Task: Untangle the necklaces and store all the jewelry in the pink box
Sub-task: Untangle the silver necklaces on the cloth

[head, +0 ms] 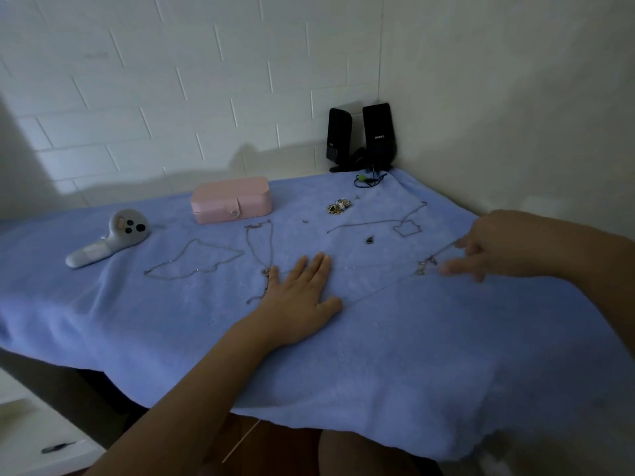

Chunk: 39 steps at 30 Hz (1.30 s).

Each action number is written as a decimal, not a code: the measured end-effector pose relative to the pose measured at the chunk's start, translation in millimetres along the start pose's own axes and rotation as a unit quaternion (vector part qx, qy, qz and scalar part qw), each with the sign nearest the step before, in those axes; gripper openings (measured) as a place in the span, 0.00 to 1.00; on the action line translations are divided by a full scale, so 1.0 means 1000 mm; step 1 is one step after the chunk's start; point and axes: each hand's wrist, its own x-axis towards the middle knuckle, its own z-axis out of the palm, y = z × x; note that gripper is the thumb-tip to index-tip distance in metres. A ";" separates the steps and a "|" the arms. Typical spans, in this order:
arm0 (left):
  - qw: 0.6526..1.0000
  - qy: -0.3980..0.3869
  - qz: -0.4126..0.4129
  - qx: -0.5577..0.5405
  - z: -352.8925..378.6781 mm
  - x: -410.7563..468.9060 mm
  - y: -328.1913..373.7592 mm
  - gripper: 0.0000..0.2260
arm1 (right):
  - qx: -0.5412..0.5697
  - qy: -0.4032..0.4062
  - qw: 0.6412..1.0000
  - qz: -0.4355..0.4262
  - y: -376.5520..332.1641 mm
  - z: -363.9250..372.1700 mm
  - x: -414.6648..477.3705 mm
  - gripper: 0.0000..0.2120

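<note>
White tiles back a worktop draped in a blue towel. On it the left hand lies flat, fingers straight, pressing one end of a thin chain into the cloth. It seems to anchor the chain while the right hand pinches the far end and draws it taut. Other necklaces lie spread apart, likely so they cannot tangle. The pink box sits shut at the back, near a heap of small pieces; nothing looks stored yet.
</note>
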 end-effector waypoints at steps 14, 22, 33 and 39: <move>0.989 0.083 -0.076 -0.098 -0.037 -0.023 -0.020 0.43 | 0.086 0.102 0.990 -0.041 -0.023 0.008 0.004 0.50; 0.969 0.031 -0.136 -0.206 -0.079 -0.041 -0.055 0.19 | 0.155 0.092 0.980 -0.082 -0.045 0.013 0.037 0.48; 0.919 0.087 -0.003 -0.386 -0.057 0.046 0.025 0.15 | 0.354 0.104 0.927 -0.065 -0.029 0.024 0.067 0.38; 0.859 0.057 0.007 -0.508 -0.044 0.089 0.052 0.05 | 0.329 0.130 0.932 -0.077 -0.023 0.031 0.075 0.30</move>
